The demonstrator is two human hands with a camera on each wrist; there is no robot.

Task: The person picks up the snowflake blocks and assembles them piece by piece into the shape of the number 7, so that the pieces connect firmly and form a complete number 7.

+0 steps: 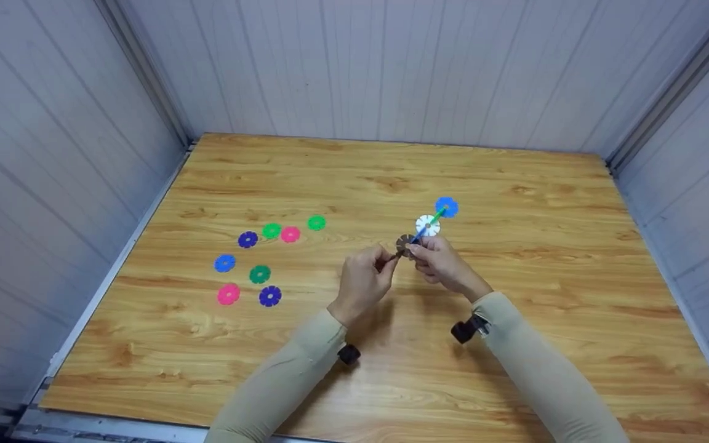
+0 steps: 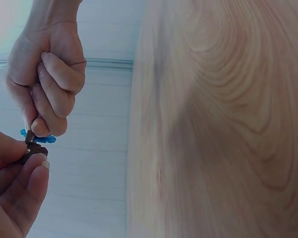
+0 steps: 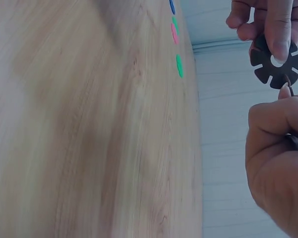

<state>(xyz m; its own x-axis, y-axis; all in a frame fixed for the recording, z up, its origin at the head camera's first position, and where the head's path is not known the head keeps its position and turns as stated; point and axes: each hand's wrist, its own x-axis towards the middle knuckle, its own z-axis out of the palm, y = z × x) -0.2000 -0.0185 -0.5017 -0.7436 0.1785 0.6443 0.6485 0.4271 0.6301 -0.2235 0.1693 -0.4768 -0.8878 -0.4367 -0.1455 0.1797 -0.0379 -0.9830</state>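
From the head view, my left hand (image 1: 362, 282) hides most of the brown disc (image 3: 261, 59) I'm pinching, lol. My right hand (image 3: 283, 158) runs off the right-wrist view's edge, and a blue disc (image 3: 172, 6) gets clipped up top there. Both sleeves (image 1: 290, 375) get cut off below in the head view.

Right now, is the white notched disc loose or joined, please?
Joined: a green disc and blue disc, both edge-on, meet the white notched disc.

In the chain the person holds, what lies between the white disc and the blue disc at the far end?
A green piece, seen nearly edge-on, lies between the white disc and the blue end disc; the head view shows it.
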